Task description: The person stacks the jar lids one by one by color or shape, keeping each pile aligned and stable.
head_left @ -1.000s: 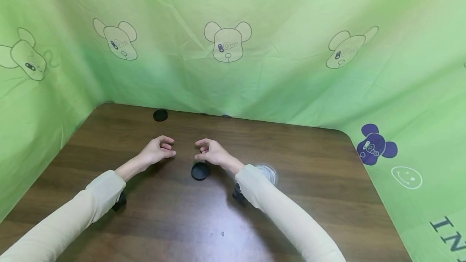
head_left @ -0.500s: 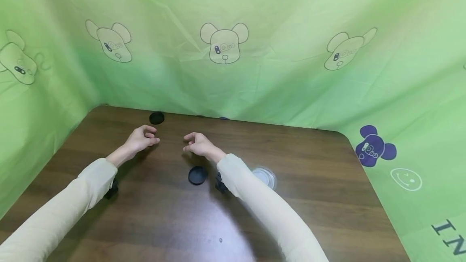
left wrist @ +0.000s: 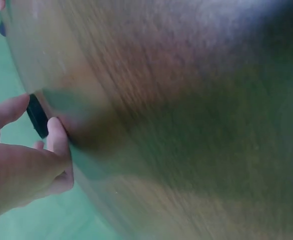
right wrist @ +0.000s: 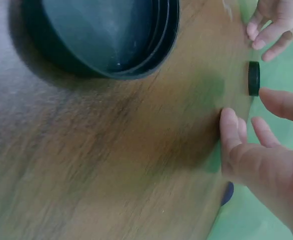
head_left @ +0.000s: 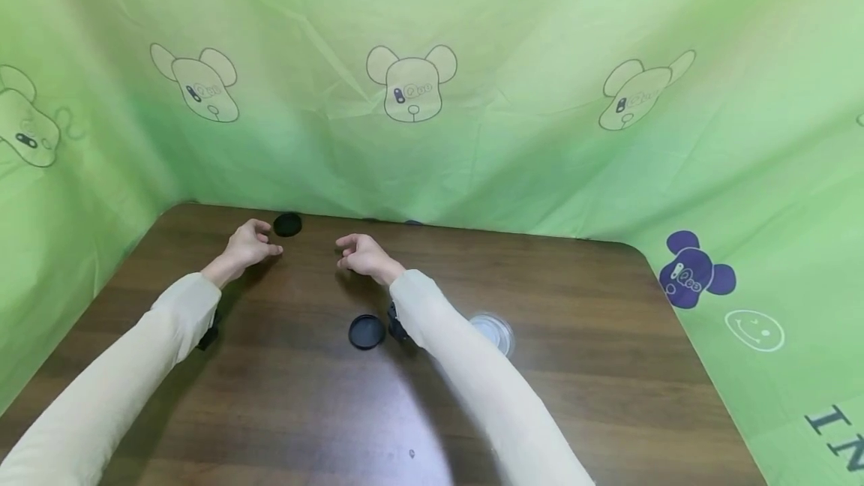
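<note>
My left hand [head_left: 246, 246] is just left of a round black lid [head_left: 287, 224] at the table's back edge. Its thumb and fingers are spread, and the right wrist view shows a small gap between them and this lid [right wrist: 254, 78]. To the right of that lid, my right hand [head_left: 365, 255] hovers over the wood with loosely bent fingers, holding nothing. A second black lid [head_left: 367, 331] lies hollow side up nearer the front; ridges show inside its rim [right wrist: 99, 35] in the right wrist view. My right sleeve partly hides a clear round container [head_left: 496, 330].
The brown wooden table [head_left: 594, 381] has rounded back corners. A green curtain [head_left: 513, 148] printed with bear heads hangs close behind its back edge and along both sides. Dark wrist devices sit under both sleeves. A small mark [head_left: 412, 454] shows near the front.
Both hands have moved away from the nearer lid toward the back left, the left one coming up beside the far lid. The lids and container stay put while the view shifts slightly.
</note>
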Demonstrator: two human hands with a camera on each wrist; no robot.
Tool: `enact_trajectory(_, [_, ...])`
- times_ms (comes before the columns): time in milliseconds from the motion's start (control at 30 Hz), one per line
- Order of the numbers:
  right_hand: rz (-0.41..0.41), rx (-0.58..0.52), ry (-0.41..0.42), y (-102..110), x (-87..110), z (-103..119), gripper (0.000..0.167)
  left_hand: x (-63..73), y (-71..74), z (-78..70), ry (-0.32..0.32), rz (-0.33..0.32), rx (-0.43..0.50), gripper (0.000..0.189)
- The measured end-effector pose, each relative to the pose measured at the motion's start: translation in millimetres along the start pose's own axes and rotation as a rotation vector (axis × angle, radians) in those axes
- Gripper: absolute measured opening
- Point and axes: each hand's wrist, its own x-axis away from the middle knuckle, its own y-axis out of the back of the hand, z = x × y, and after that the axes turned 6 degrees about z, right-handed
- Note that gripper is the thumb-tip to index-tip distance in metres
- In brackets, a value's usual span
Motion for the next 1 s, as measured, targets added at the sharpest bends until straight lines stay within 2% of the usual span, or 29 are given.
enact_trajectory(100, [-0.007, -0.025, 0.017, 0, -7.2, 1, 0.046, -7.2, 2.9, -0.9, -0.012, -0.031, -0.008, 0.062])
enact_trajectory(200, [-0.029, -0.051, 0.030, -2, -14.9, 0, 0.045, -13.7, 4.4, -1.1, -0.024, -0.031, -0.022, 0.063])
enact_trajectory(433, [0.003, -0.062, 0.061, -16, -31.9, 11, 0.046, -21.7, 15.4, 6.1, -0.014, 0.030, -0.025, 0.068])
enact_trajectory(633, [-0.024, -0.030, 0.047, -24, -41.2, 17, 0.047, -29.6, 19.3, 7.9, -0.068, 0.079, -0.012, 0.070])
enact_trajectory(833, [-0.037, -0.006, 0.038, -30, -47.8, 20, 0.048, -39.6, 19.5, 13.6, -0.120, 0.094, 0.005, 0.069])
enact_trajectory(1000, [-0.050, 0.012, 0.028, -33, -50.7, 23, 0.049, -44.1, 20.0, 15.3, -0.148, 0.114, -0.027, 0.066])
